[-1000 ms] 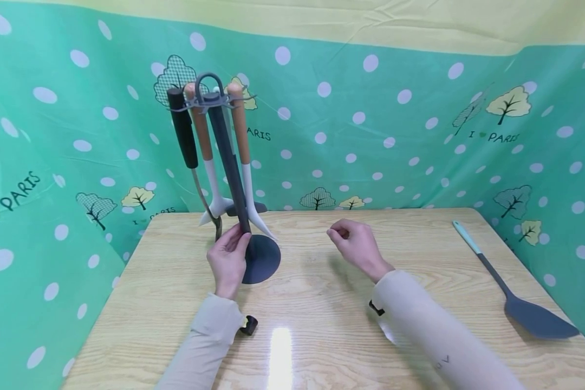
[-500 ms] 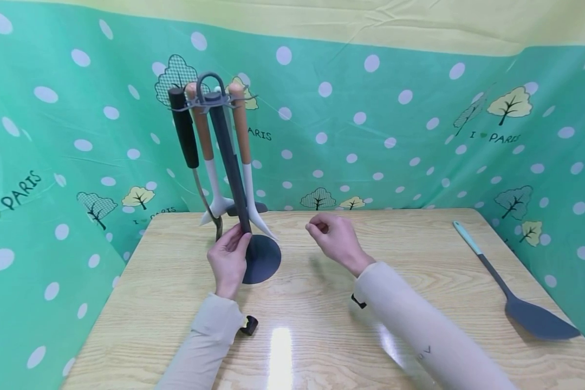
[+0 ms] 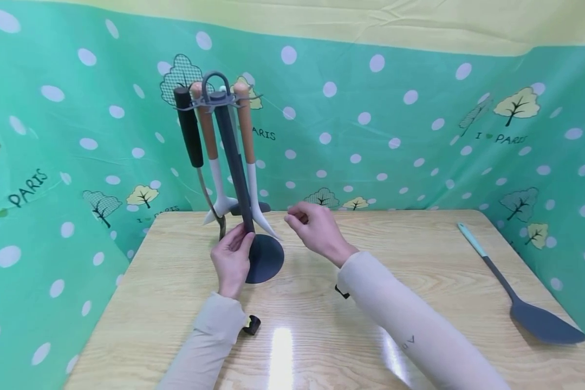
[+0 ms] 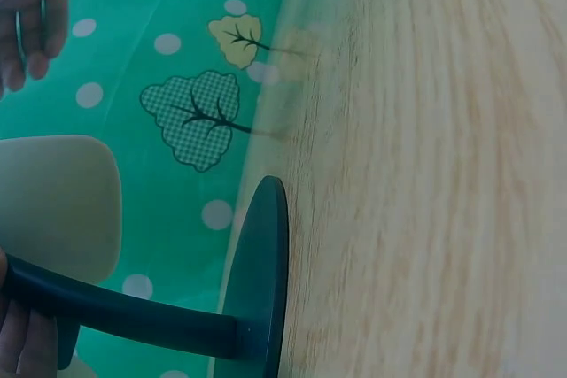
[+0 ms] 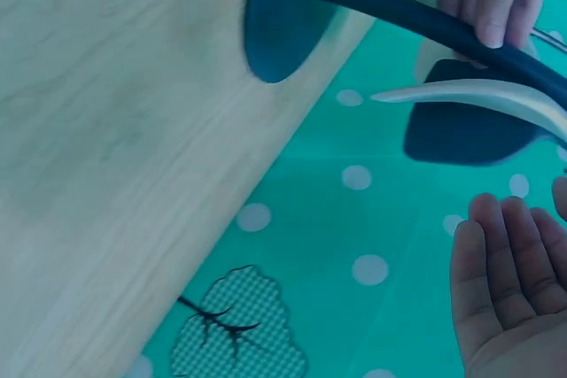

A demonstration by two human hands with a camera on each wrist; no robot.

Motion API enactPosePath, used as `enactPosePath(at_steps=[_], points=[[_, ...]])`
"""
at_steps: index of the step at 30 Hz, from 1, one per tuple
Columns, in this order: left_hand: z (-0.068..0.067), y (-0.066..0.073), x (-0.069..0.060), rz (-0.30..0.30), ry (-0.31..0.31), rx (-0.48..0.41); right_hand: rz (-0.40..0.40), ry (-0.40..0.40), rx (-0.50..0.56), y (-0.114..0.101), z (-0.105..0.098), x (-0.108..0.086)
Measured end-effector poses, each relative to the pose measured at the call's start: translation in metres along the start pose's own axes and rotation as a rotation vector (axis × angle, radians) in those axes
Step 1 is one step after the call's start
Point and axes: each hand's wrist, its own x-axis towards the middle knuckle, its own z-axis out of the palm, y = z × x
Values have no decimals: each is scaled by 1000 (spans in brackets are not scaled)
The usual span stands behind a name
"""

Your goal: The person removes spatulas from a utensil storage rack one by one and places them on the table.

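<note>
The grip of the left hand (image 3: 231, 262) was closed around the lower part of the dark post (image 3: 237, 176), with thumb and fingers pinching it just above the round base (image 3: 268, 262). The grip of the right hand (image 3: 317, 227) held nothing: in the head view its fingers were loosely bent, and the right wrist view showed them side by side and nearly straight. It was raised over the far part of the table (image 3: 409, 246), near the curved white lower end of the right-hand brown-handled utensil (image 3: 246, 127), with a gap between them.

The post and base belonged to a utensil stand, which was left of centre toward the back of the table, its post leaning in the head view. At its top were a ring of hooks (image 3: 218, 101) and an arched loop (image 3: 215, 73). From the ring hung a black-handled utensil (image 3: 191, 130) with a thin metal shaft, then a second brown-handled utensil (image 3: 208, 132) with a white lower part. Behind the post showed part of a dark blade (image 3: 263, 207).

A spatula (image 3: 501, 280) with a mint handle and broad dark blade lay near the table's right edge, well apart from both hands. Light sleeves (image 3: 409, 319) covered the arms, and a green dotted cloth (image 3: 351, 127) printed with trees hung behind the table.
</note>
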Motion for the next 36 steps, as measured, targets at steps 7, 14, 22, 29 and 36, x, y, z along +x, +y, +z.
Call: enactPosePath(at_steps=[7,14,22,29,36], points=[[1,-19,3,12,25,-22,8,-33,52,-17,5,12],[2,-20,3,32,38,-18,18,-47,123,-30,10,23],[2,-6,1,49,21,14,68,-121,239,-39,17,32],[2,15,-3,55,7,69,72,-149,317,-43,23,41],[1,6,-1,62,4,67,61,-99,299,-49,28,43]])
